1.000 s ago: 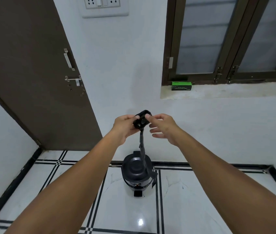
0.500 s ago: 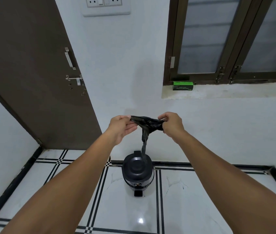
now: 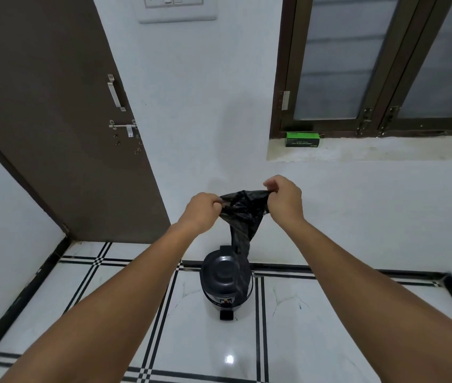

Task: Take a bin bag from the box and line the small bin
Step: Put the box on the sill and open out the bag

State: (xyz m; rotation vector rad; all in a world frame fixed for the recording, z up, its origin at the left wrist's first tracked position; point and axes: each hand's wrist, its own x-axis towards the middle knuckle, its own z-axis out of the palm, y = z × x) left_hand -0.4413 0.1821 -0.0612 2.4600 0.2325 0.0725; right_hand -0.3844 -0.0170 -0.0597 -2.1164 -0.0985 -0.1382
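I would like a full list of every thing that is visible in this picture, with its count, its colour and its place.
bin bag: 1, black, stretched between both hands, its tail hanging down over the bin
pedal bin: 1, black, lid shut, on the floor by the wall
box: 1, green, on the window sill, left end
window: 1, dark brown frame with frosted panes, upper right
door: 1, brown, left, with a metal handle and bolt
socket panel: 1, white, on the wall, top edge
floor: 1, white tiles with black lines
left hand: 1, shut on the bag's left edge
right hand: 1, shut on the bag's right edge
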